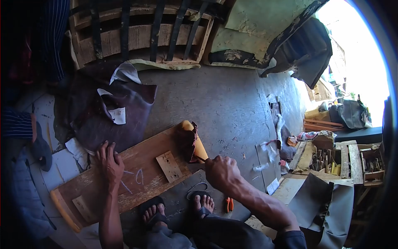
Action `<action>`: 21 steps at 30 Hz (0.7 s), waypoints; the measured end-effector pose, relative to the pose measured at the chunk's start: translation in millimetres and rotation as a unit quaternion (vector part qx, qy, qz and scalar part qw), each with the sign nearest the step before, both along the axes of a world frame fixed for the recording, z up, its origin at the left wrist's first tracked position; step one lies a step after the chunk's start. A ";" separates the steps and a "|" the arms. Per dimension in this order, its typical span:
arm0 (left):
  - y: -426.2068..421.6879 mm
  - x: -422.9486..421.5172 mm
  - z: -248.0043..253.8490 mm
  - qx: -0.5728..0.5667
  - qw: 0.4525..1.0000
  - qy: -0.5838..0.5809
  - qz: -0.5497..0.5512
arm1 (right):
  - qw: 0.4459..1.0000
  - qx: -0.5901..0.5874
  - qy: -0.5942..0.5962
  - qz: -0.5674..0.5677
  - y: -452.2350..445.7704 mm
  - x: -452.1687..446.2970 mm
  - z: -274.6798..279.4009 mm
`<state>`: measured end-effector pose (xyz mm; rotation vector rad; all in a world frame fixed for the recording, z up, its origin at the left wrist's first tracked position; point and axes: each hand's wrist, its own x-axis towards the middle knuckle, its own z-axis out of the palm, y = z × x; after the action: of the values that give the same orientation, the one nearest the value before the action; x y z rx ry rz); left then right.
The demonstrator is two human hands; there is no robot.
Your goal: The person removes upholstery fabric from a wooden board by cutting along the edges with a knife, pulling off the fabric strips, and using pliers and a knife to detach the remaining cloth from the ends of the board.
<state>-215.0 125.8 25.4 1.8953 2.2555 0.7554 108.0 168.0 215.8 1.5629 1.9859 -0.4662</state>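
A long wooden board lies at a slant in front of my feet, with chalk marks and a small wood block on its face. My left hand rests on its upper left edge, fingers stretched out. At the board's right end is a yellow foam-padded piece with torn dark red covering partly on it. My right hand is closed around a tool with a thin dark shaft, its handle hidden in my fist. The shaft's tip meets the padded end near the torn covering; its exact kind is unclear.
Orange-handled pliers lie by my right foot. A dark red leather-like sheet is spread on the floor. A wooden frame with black straps stands behind. Wooden boxes of tools are at right. Another person's foot is at left.
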 end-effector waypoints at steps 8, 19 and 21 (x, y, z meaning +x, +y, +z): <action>-2.8 -7.2 -6.9 0.038 0.999 -0.019 -0.019 | 0.993 -0.026 -0.111 0.011 21.9 -55.3 -58.5; -0.1 -6.5 -2.7 0.029 0.999 -0.022 -0.006 | 0.865 -0.315 0.292 -0.260 56.9 141.6 -128.8; -0.9 -10.1 -2.6 0.046 0.999 0.001 0.013 | 0.834 -0.288 0.291 -0.370 40.4 128.2 -107.9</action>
<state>-225.1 124.9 22.8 1.9086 2.2892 0.8770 236.2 208.4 107.9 1.8340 1.2660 -1.8459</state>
